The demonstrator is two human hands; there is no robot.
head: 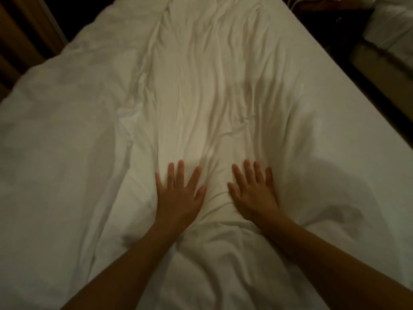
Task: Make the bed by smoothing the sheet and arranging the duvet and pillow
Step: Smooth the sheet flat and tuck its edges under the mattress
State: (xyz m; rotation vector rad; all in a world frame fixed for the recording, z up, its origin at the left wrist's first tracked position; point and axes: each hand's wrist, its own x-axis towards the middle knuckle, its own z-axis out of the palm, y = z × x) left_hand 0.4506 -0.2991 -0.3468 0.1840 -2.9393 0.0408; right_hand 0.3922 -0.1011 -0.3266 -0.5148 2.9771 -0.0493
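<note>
Your left hand [178, 193] and right hand [254, 194] lie side by side at lower centre of the frame. Both are flat on the creased white cotton sheet [201, 86]. Neither grip holds anything: the fingers are straight and spread, with the palms pressing the cloth down.

Long wrinkles run from your fingertips up the middle of the frame to the top edge. A thicker fold is bunched between and below your wrists. The right side of the bed [335, 113] looks flat and taut out to its edge.

A puffy white mass fills the left half of the frame. It is probably the soft white duvet [62, 113], pushed aside, though the dim, blurred view makes it hard to separate from the sheet. No pillow is in view.

The job looks to be at an early stage. The sheet is smooth on one side only, so the central creases need working out. After that, the duvet needs spreading and the pillow needs placing.
</note>
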